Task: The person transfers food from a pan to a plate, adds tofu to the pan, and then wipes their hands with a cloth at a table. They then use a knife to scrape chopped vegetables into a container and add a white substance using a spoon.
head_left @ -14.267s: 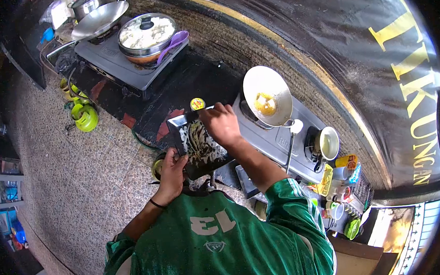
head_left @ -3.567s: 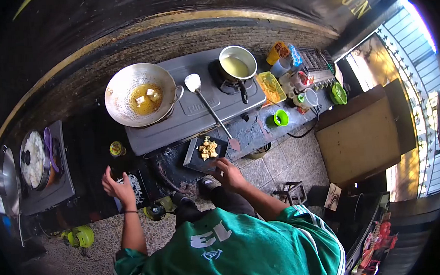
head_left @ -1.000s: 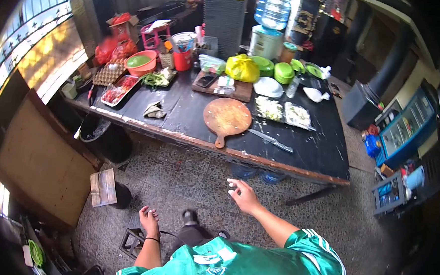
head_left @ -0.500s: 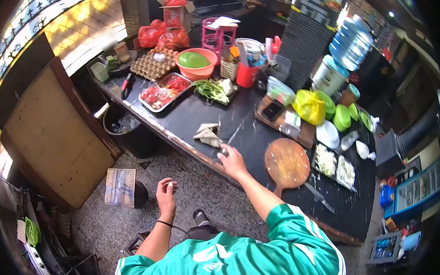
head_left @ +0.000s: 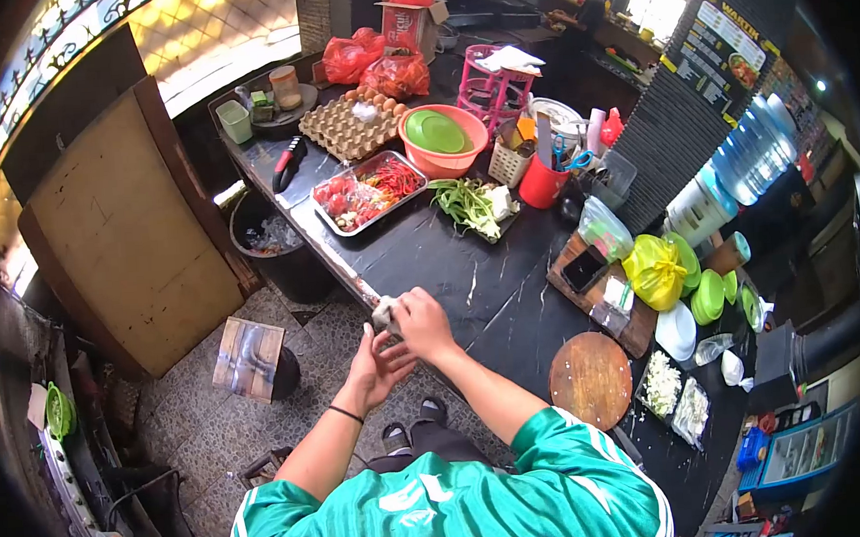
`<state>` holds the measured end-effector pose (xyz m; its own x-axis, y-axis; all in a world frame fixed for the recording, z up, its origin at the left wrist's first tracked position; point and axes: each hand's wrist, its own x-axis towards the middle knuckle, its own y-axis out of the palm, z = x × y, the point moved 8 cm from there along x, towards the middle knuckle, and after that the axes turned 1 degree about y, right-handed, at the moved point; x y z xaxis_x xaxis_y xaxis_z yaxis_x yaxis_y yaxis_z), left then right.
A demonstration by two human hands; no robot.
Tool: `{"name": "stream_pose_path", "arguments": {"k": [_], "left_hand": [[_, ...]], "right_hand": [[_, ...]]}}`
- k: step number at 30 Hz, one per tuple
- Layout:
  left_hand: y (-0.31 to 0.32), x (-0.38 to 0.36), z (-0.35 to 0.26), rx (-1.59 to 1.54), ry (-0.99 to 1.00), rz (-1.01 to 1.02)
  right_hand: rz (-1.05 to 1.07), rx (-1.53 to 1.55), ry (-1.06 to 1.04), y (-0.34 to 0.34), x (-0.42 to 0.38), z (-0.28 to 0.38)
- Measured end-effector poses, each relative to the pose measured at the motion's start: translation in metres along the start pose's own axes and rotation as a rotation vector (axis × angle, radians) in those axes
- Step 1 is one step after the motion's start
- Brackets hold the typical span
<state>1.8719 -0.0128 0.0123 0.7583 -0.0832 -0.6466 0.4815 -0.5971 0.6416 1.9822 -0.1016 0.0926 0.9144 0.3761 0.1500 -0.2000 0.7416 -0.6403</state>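
A crumpled greyish cloth (head_left: 384,314) is bunched in the fingers of my right hand (head_left: 423,323) at the near edge of the black table (head_left: 489,285). Just below it, my left hand (head_left: 375,371) is held palm up with fingers apart, close under the cloth and beyond the table edge. Past my hands on the tabletop lie a metal tray (head_left: 342,224) of red chillies and tomatoes and a dark plate of green vegetables (head_left: 471,206). To the right of my right arm is a round wooden board (head_left: 592,382).
An orange basin (head_left: 444,158) with a green lid and egg trays (head_left: 350,127) stand further back. At right are a yellow bag (head_left: 655,271) and a phone (head_left: 584,269) on a wooden board. A black bin (head_left: 274,267) and wooden stool (head_left: 249,359) stand on the floor at left.
My right hand has picked the cloth up off the tabletop and brought it to the table's near edge. My left hand has risen to meet it. The view has shifted.
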Motion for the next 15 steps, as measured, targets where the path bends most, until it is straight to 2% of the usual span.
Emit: {"name": "stream_pose_path", "arguments": {"k": [1,2,4,5,6,7,8,9,10,12,13,14,15], "left_hand": [[0.023,-0.003,-0.013,-0.036,0.034,0.170],[0.046,-0.008,-0.025,-0.147,0.174,0.270],[0.045,0.017,-0.025,-0.314,0.032,0.277],[0.043,0.029,-0.024,-0.326,0.045,0.244],[0.045,0.034,-0.028,-0.292,0.217,0.188],[0.054,0.033,-0.029,-0.212,0.279,0.148],[0.061,0.030,-0.029,-0.128,0.334,0.107],[0.050,0.043,-0.022,-0.099,0.356,-0.009],[0.049,0.053,-0.012,-0.092,0.347,-0.011],[0.047,0.068,-0.003,0.175,0.397,-0.125],[0.070,0.045,-0.011,0.278,0.447,-0.220],[0.071,0.053,-0.009,0.231,0.486,-0.138],[0.070,0.057,-0.011,0.248,0.494,-0.136]], "right_hand": [[-0.018,-0.086,-0.142,-0.001,-0.011,0.019],[0.052,-0.053,-0.249,0.000,-0.026,0.034],[0.027,-0.145,-0.471,0.007,-0.056,0.043],[0.021,-0.141,-0.476,0.003,-0.057,0.035],[0.079,-0.230,-0.556,-0.001,-0.060,0.032],[0.133,-0.321,-0.632,-0.008,-0.060,0.031],[0.121,-0.319,-0.625,-0.024,-0.054,0.025],[0.239,-0.444,-0.671,-0.035,-0.053,0.023],[0.360,-0.569,-0.718,-0.039,-0.054,0.017],[0.288,-0.667,-0.796,-0.056,-0.049,0.017],[0.487,-0.634,-0.748,-0.063,-0.046,0.017],[0.689,-0.596,-0.695,-0.065,-0.047,0.011],[0.713,-0.497,-0.648,-0.068,-0.043,0.005]]}}
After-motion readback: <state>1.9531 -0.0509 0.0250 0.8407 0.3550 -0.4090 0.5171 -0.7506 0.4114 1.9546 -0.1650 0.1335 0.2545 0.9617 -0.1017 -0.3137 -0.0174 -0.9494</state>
